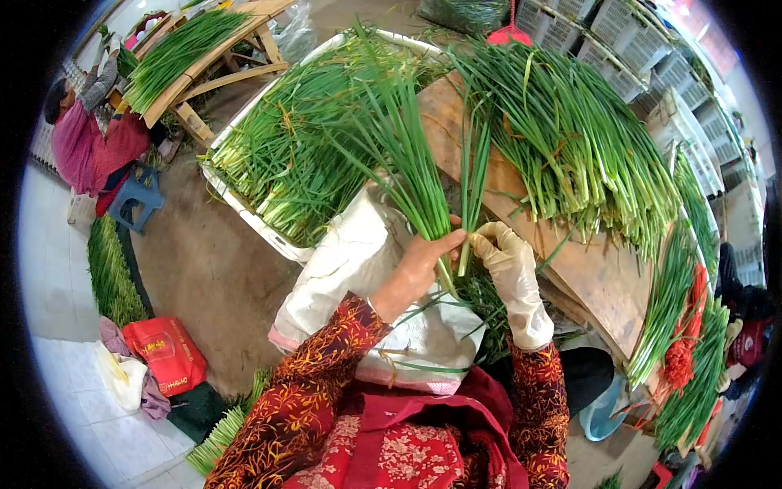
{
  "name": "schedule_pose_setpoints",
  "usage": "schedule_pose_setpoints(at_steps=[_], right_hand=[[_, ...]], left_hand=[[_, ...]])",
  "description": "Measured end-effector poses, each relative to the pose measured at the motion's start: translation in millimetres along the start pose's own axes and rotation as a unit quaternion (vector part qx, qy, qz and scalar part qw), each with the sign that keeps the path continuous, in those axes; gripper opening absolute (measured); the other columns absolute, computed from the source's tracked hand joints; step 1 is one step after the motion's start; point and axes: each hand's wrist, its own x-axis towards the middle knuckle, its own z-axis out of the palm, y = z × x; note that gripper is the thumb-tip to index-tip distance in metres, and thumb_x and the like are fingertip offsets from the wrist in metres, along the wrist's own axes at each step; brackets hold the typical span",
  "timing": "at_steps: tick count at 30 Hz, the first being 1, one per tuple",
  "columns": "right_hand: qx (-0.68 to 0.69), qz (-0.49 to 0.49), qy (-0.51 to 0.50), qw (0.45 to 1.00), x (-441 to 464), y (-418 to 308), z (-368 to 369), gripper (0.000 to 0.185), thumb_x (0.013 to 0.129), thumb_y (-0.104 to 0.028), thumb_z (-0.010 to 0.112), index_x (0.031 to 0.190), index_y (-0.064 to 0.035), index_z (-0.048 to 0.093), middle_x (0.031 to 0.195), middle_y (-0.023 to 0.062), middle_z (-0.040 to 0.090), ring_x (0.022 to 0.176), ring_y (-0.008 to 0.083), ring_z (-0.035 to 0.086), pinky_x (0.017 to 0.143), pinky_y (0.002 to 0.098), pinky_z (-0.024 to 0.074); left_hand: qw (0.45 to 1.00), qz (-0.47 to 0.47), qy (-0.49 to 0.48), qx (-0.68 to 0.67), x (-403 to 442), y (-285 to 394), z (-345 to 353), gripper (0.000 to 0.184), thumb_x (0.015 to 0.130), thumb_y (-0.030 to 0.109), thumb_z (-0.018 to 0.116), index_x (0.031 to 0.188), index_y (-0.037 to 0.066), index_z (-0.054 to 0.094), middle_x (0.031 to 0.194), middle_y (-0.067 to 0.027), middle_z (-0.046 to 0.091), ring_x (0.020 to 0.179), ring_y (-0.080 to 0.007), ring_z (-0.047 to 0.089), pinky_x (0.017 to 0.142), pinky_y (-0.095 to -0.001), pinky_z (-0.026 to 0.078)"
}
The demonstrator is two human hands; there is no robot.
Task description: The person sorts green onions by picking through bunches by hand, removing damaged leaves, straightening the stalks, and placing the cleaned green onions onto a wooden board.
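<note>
My left hand (417, 267), bare, is closed around a bunch of garlic chives (419, 179), its leaf tips pointing away from me and the pale stalk ends below the fist. A few separate chive stalks (475, 167) stand just right of that bunch, between my left thumb and my right hand (503, 251). The right hand wears a pale thin glove, and its fingertips pinch these stalks near their lower ends. Under my hands, a white woven sack (342, 261) is spread over my lap.
A white crate (252, 220) heaped with chives stands ahead on the left. More chives (578, 147) lie on a wooden board (603, 293) to the right, near red ties (683, 350). Another person (98, 151) sits at the far left by a blue stool (137, 198). Crates (635, 41) are stacked behind.
</note>
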Motion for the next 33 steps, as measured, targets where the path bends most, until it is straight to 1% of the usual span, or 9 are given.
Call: schedule_pose_setpoints(at_steps=[3,8,9,12,16,23,26,30,33], right_hand=[[0.262,0.098,-0.045,0.959,-7.8,-15.4,-8.7,0.016,0.083,-0.018,0.057,0.083,-0.0018,0.057,0.065,-0.0014,0.054,0.054,0.0043,0.042,0.048,0.0170,0.0325],[0.436,-0.022,-0.207,0.876,-57.0,-2.2,-60.9,0.017,0.085,-0.014,0.050,0.076,-0.0008,0.055,0.060,0.0056,0.052,0.045,0.0083,0.043,0.045,0.0190,0.0346],[0.287,0.145,-0.227,0.919,-59.0,-11.8,-65.3,0.021,0.085,-0.019,0.052,0.077,0.0004,0.057,0.063,0.0064,0.055,0.049,0.0089,0.047,0.048,0.0197,0.0368],[0.018,0.068,-0.056,0.996,-47.0,27.4,-25.5,0.034,0.083,-0.031,0.054,0.094,0.0013,0.057,0.072,0.0065,0.059,0.065,0.0121,0.052,0.061,0.0244,0.0432],[0.189,0.086,-0.032,0.978,-19.0,4.0,-3.2,0.029,0.082,-0.024,0.059,0.099,-0.0006,0.056,0.074,0.0055,0.059,0.066,0.0091,0.052,0.061,0.0220,0.0422],[0.111,0.055,-0.054,0.991,-9.6,4.8,1.0,0.018,0.083,-0.018,0.059,0.091,-0.0017,0.057,0.070,0.0020,0.057,0.061,0.0060,0.049,0.055,0.0197,0.0386],[0.353,0.106,-0.081,0.926,-14.0,-6.0,-9.5,0.013,0.083,-0.016,0.058,0.084,-0.0027,0.055,0.065,-0.0004,0.051,0.052,0.0052,0.040,0.050,0.0162,0.0320],[0.449,-0.019,-0.143,0.882,-42.5,-11.2,-35.3,0.015,0.084,-0.013,0.053,0.074,-0.0026,0.050,0.062,0.0029,0.050,0.049,0.0069,0.039,0.045,0.0201,0.0317],[0.314,0.090,-0.105,0.939,-46.5,1.7,-39.9,0.023,0.086,-0.022,0.054,0.076,-0.0019,0.052,0.064,0.0024,0.052,0.052,0.0068,0.041,0.048,0.0193,0.0327]], left_hand=[[1.000,-0.018,0.016,-0.003,-0.1,3.1,0.7,0.027,0.079,0.011,0.064,0.101,0.005,0.050,0.077,-0.0004,0.055,0.064,-0.0085,0.050,0.055,-0.0215,0.042],[0.998,-0.046,0.008,-0.042,2.2,2.9,-6.3,0.028,0.078,0.012,0.066,0.102,0.005,0.050,0.078,-0.0001,0.055,0.064,-0.0085,0.050,0.055,-0.0220,0.043],[0.999,-0.039,0.011,-0.027,2.8,2.2,-5.4,0.029,0.078,0.012,0.066,0.102,0.006,0.051,0.078,-0.0002,0.055,0.065,-0.0086,0.051,0.055,-0.0222,0.043],[0.999,-0.047,0.006,-0.014,1.1,0.9,0.6,0.029,0.078,0.013,0.066,0.102,0.006,0.051,0.079,-0.0005,0.055,0.065,-0.0088,0.051,0.056,-0.0225,0.044],[0.999,-0.040,-0.002,0.003,0.8,-4.2,1.3,0.029,0.078,0.013,0.066,0.103,0.006,0.054,0.083,0.0002,0.058,0.064,-0.0073,0.051,0.055,-0.0194,0.045],[0.998,-0.031,0.005,0.046,-4.3,7.9,3.8,0.031,0.079,0.016,0.066,0.104,0.004,0.052,0.078,0.0010,0.053,0.065,-0.0080,0.050,0.058,-0.0216,0.044],[0.997,-0.057,0.025,0.033,-1.5,9.0,9.1,0.029,0.079,0.016,0.066,0.102,0.005,0.053,0.078,0.0012,0.053,0.066,-0.0076,0.050,0.058,-0.0217,0.043],[0.997,-0.073,0.017,0.022,-3.1,8.9,5.2,0.025,0.079,0.016,0.065,0.099,0.006,0.054,0.076,0.0015,0.053,0.067,-0.0077,0.051,0.057,-0.0226,0.043],[0.997,-0.069,0.026,0.039,-6.5,11.0,7.5,0.023,0.079,0.015,0.064,0.098,0.007,0.054,0.076,0.0016,0.053,0.065,-0.0080,0.050,0.056,-0.0228,0.043]])
